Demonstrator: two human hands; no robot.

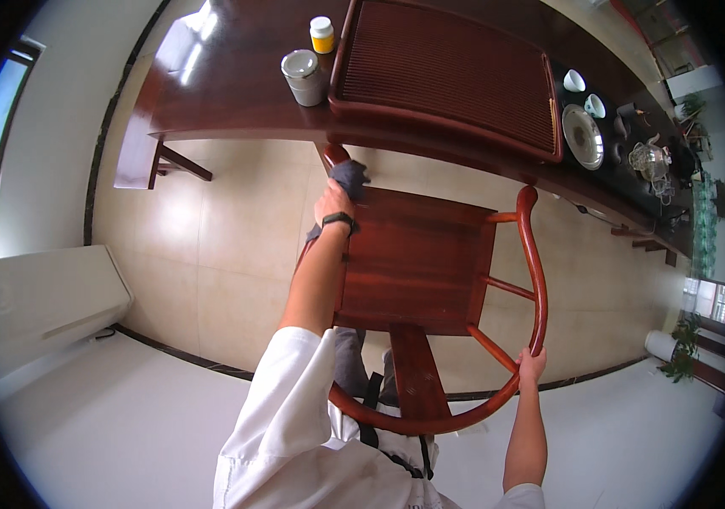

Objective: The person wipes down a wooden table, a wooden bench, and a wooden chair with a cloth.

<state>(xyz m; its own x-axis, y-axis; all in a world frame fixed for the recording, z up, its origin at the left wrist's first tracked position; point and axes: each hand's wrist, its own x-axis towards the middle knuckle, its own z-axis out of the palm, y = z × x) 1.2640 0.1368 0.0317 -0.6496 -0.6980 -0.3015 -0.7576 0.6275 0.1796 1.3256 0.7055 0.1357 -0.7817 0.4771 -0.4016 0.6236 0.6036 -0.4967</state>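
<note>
Directly before me stands a reddish-brown wooden armchair with a curved rail that runs around its back into both arms. My left hand grips a dark grey cloth on the left arm of the chair, close to its rounded front end. Part of the cloth also hangs below the wrist. On the right, my right hand is closed around the curved rail, near where it bends towards the back. The flat back splat rises nearest my body.
A long dark wooden table runs beyond the chair, bearing a slatted tea tray, a lidded canister, a white-and-yellow bottle, small cups, a round metal plate and a glass teapot. A white appliance stands at left.
</note>
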